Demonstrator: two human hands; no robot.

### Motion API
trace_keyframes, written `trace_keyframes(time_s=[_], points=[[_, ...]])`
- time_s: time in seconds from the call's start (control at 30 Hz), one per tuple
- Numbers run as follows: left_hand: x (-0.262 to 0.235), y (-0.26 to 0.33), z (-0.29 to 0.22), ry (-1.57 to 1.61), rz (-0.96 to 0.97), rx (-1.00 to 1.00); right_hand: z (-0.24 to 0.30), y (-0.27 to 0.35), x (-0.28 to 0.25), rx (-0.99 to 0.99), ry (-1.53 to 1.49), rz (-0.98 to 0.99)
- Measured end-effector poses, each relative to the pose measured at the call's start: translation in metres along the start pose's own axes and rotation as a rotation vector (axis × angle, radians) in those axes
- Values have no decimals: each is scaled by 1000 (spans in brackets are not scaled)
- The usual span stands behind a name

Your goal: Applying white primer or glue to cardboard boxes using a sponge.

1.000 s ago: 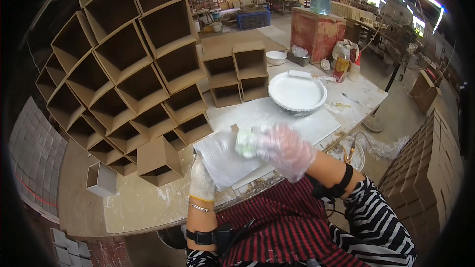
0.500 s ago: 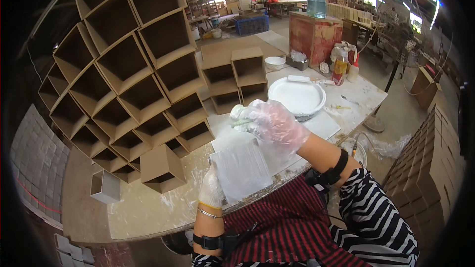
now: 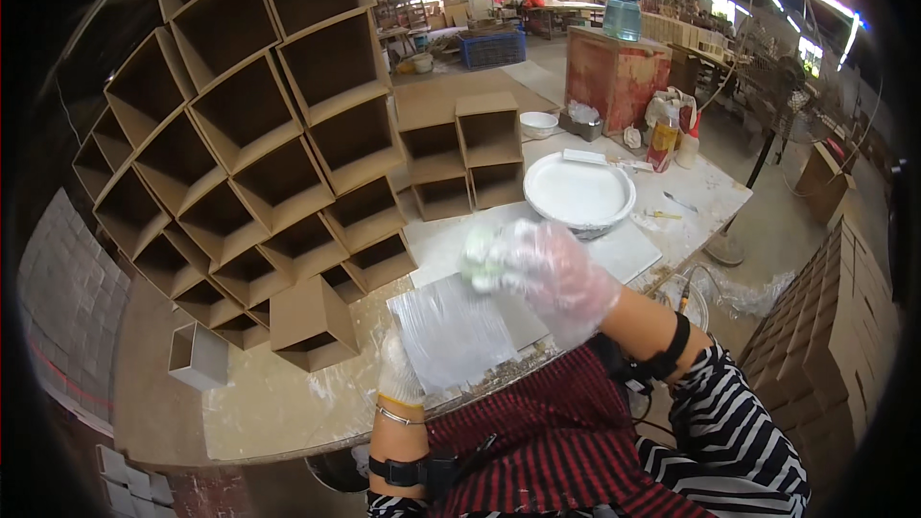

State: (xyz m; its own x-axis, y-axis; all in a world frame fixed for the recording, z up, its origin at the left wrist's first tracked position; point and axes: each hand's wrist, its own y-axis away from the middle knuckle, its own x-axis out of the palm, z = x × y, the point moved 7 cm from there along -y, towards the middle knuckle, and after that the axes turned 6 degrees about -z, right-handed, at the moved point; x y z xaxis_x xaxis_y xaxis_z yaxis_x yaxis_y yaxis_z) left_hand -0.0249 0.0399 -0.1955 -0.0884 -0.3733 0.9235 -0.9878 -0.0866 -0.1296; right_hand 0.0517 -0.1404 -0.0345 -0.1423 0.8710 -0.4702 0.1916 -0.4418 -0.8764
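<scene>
Sponge (image 3: 480, 259) pinched in the gloved right hand (image 3: 552, 273) hovers over the grey panel (image 3: 451, 331), which the left hand (image 3: 398, 374) grips at the table's near edge; gluing seems underway, and the next pass wants even strokes.

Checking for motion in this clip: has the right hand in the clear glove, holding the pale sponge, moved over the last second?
Yes. The gloved right hand with the sponge moved up the grey sheet toward the round white basin.

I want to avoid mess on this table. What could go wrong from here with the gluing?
1. The wet pale sponge in the gloved right hand may drip beside the flat grey sheet.
2. The left hand holds the sheet only at its near edge, so it may slide.
3. The white round basin stands close and could be knocked.
</scene>
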Motion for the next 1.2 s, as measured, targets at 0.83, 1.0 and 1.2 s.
trace_keyframes(time_s=[0.83,1.0,1.2], points=[[-6,2,15,-519,-481,19,59,-32,42,68,-330,329],[-6,7,-4,-1137,-248,165,70,-16,62,11,-222,388],[-49,-3,13,-620,-357,74,13,-53,41,-94,-81,91]])
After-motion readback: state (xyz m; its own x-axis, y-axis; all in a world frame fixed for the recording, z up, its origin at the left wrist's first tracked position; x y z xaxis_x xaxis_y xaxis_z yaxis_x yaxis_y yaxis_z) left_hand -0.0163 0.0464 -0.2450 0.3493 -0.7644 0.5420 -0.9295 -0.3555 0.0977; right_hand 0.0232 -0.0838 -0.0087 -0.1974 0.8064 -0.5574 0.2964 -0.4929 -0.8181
